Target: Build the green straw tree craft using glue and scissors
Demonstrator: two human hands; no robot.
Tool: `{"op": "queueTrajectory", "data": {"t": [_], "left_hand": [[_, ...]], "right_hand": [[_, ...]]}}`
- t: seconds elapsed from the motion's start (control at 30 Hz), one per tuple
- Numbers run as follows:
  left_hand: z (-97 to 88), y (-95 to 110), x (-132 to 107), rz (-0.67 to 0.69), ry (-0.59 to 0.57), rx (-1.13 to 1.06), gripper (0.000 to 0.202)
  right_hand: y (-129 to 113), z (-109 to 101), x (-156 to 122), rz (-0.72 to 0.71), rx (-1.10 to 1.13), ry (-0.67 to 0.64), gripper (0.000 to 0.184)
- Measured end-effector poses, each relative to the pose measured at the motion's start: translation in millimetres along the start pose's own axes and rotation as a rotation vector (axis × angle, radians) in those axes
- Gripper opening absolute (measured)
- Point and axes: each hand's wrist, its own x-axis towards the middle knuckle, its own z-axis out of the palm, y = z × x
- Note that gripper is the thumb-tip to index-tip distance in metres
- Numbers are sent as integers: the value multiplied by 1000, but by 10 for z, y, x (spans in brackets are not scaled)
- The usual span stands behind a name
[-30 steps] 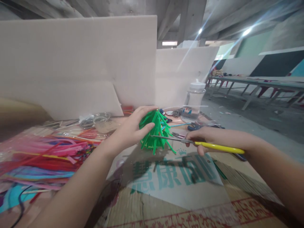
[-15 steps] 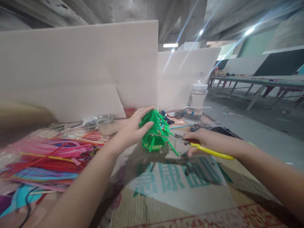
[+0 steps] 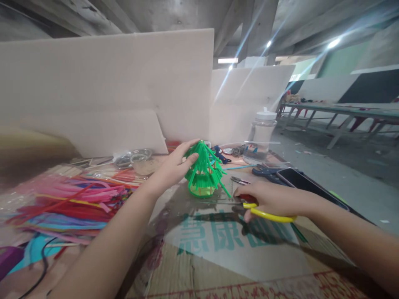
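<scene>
left hand (image 3: 170,172): fingers and thumb curled loosely over the top left side of the tree (image 3: 204,176), gripping it.
tree: green, upright on the cardboard (image 3: 233,257), between both hands.
right hand (image 3: 268,199): closed tight round the yellow handles of the scissors (image 3: 264,214). Blades point left at the tree base, low over the cardboard. Blade gap: cannot tell, blurred.
in the way: a spare pair (image 3: 240,180) lies just right of the tree, above the right hand.
right edge: phone (image 3: 308,187), dark, flat, near the right wrist.
left: pipe cleaners (image 3: 71,203), a mixed-colour pile, well apart from the tree.
behind: dishes (image 3: 137,157), jar (image 3: 262,135), white boards (image 3: 109,83) walling off the bench.
</scene>
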Motion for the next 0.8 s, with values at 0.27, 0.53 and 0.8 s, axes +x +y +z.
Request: {"op": "queueTrajectory", "data": {"t": [0.27,0.53,0.8], "left_hand": [[-43,131,-57,48,-92,216,86],[23,82,-32,187,-36,335,83],[62,125,-39,196,-30,434,81]], "right_hand": [[-3,264,85,-199,-188,115,53],[-263,-3,143,-117,-86,553,29],[-540,-353,604,-23,143,702,19]]}}
